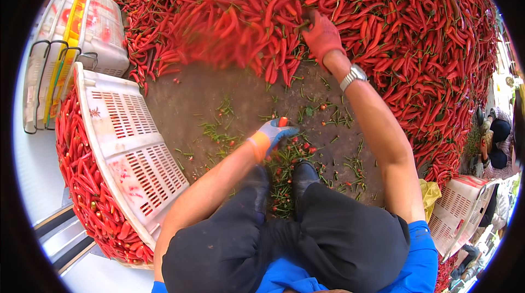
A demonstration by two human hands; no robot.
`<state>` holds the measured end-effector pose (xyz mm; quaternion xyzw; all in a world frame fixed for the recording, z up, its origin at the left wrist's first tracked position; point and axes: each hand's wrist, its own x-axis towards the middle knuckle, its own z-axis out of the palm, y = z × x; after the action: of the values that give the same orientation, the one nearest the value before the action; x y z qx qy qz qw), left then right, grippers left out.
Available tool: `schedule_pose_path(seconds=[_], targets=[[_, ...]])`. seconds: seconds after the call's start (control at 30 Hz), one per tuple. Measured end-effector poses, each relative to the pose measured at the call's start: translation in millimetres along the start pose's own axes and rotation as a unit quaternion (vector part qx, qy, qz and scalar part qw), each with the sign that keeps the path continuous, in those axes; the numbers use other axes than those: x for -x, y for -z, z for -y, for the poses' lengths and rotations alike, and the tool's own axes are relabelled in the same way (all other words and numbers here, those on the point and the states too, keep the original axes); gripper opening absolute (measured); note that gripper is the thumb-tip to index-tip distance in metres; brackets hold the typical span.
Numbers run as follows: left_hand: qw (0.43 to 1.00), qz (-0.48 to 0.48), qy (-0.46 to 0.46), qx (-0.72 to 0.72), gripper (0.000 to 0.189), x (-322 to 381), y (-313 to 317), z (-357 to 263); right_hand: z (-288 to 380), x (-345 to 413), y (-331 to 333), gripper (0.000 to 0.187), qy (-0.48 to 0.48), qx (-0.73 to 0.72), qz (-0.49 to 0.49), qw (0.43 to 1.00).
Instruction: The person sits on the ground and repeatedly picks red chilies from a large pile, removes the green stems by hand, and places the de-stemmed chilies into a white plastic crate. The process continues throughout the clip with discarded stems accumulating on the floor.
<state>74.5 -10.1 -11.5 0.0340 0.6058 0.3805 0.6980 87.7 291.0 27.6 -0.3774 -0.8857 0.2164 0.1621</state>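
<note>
My left hand [270, 135] wears a grey and blue glove with an orange cuff. Its fingers are closed around a red chili pepper [283, 121], of which one end shows above the thumb. Below it, green stems and red scraps [283, 182] lie on the floor between my dark shoes. In a red glove, my right hand [323, 35] reaches to the near edge of a big heap of red chili peppers [402, 34]. Its fingertips are blurred among the peppers, so any grip is unclear. Left of that hand, part of the heap is blurred by movement.
At my left, a white slatted plastic crate [135, 129] holds many red peppers [90, 174]. Beyond it stand stacked white and yellow crates [78, 18] with wire handles. Another white crate [461, 207] and a yellow bag [428, 198] are at right. People [498, 145] sit farther right.
</note>
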Motion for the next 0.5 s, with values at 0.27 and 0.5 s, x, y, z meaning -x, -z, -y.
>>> schedule_pose_path(seconds=[0.27, 0.5], targets=[[0.932, -0.155, -0.213, 0.249, 0.021, -18.1, 61.0, -14.1, -8.8, -45.4, -57.2, 0.067, -0.018, 0.011, 0.094, 0.995], [0.906, -0.239, -0.333, 0.102, 0.03, -31.1, 87.2, -32.2, -11.7, 78.1, -36.1, 0.049, 0.029, 0.001, 0.083, 0.996]])
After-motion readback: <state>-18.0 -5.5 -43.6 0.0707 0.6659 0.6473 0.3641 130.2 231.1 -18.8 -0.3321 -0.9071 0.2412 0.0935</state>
